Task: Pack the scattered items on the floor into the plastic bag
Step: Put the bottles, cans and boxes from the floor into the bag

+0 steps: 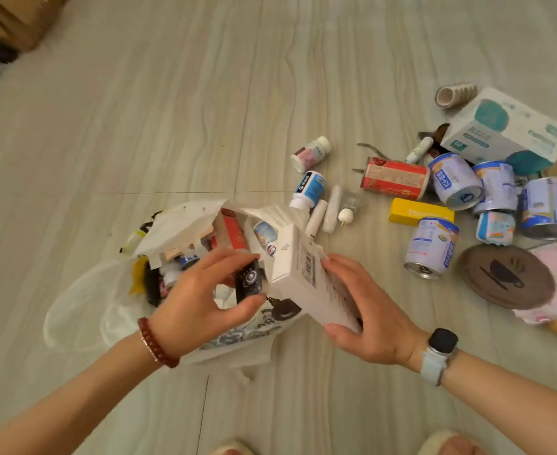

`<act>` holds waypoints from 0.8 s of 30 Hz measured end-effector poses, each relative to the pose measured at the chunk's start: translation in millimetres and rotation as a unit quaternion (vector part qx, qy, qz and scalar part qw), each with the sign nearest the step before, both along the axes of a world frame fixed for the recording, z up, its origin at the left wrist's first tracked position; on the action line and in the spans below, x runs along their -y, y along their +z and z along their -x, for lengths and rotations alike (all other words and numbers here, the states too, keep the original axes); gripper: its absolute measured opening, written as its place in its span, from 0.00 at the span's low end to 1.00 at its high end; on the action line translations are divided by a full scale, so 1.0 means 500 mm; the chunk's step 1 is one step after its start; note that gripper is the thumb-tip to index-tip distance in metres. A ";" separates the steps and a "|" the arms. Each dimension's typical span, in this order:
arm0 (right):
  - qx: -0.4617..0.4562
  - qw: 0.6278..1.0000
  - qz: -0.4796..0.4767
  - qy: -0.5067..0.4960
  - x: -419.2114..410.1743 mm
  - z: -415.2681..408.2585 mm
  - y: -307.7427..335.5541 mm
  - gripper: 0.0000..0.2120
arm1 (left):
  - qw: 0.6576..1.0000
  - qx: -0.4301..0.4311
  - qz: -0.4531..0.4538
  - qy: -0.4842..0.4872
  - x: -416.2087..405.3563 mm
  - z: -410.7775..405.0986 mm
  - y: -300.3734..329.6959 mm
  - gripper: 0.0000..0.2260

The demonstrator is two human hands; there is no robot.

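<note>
Pale wood-grain floor [172, 126]; brown furniture [14, 18] top-left.

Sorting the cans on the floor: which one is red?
The red can lying on its side, left of the cluster of blue-and-white cans; it alone is red.

place: looks like somebody's home, a lived-in room
floor [178, 119]: pale wood-look planks, the kind you get in a flat
furniture: corner of a wooden cabinet [14, 18] top left
clutter: household stuff all over, milk powder cans [456, 180], pill bottles [310, 153], a tissue pack [503, 129], a pink towel [556, 284]
feet: fuzzy slippers [451, 443] at the bottom edge, so indoors
</note>
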State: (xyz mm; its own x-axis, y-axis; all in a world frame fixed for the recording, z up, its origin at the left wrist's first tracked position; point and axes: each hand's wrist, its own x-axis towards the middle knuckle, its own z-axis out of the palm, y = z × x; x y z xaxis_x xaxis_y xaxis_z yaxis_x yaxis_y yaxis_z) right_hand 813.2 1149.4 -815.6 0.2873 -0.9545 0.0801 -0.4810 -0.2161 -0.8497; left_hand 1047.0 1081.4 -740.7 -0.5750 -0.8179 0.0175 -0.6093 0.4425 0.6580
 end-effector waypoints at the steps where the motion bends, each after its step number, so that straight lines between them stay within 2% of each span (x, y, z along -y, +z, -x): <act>1: 0.011 1.000 0.005 0.018 0.012 -0.020 0.012 0.35 | 0.999 -0.026 -0.003 0.047 0.008 -0.024 0.011 0.26; 5: 0.046 0.998 -0.010 0.038 0.059 -0.094 0.058 0.33 | 0.973 -0.126 -0.034 0.189 0.040 -0.106 0.045 0.21; 7: 0.031 0.998 -0.014 0.045 0.080 -0.124 0.069 0.32 | 0.973 -0.108 -0.054 0.198 0.046 -0.138 0.037 0.22; 10: -0.014 0.996 -0.043 0.073 0.108 -0.159 0.078 0.32 | 0.980 -0.003 -0.074 0.184 0.038 -0.175 -0.014 0.29; 12: -0.058 0.992 -0.076 0.086 0.126 -0.179 0.077 0.35 | 0.979 0.103 -0.080 0.157 0.027 -0.198 -0.060 0.32; 14: -0.148 0.976 -0.101 0.122 0.145 -0.199 0.073 0.38 | 0.958 0.247 -0.072 0.126 0.017 -0.216 -0.099 0.28; 16: -0.267 0.943 -0.102 0.173 0.163 -0.220 0.061 0.37 | 0.932 0.331 -0.071 0.132 0.006 -0.231 -0.123 0.26; 18: -0.349 0.910 -0.058 0.217 0.180 -0.247 0.047 0.34 | 0.927 0.321 -0.065 0.184 -0.003 -0.247 -0.136 0.24; 21: -0.415 0.871 0.002 0.263 0.194 -0.290 0.022 0.33 | 0.930 0.226 -0.035 0.288 -0.005 -0.264 -0.141 0.18; 22: -0.420 0.868 0.006 0.266 0.196 -0.300 0.016 0.33 | 0.931 0.191 -0.024 0.309 -0.004 -0.266 -0.140 0.17; 24: -0.388 0.885 0.012 0.256 0.191 -0.304 0.014 0.29 | 0.936 0.137 0.004 0.323 0.004 -0.260 -0.133 0.15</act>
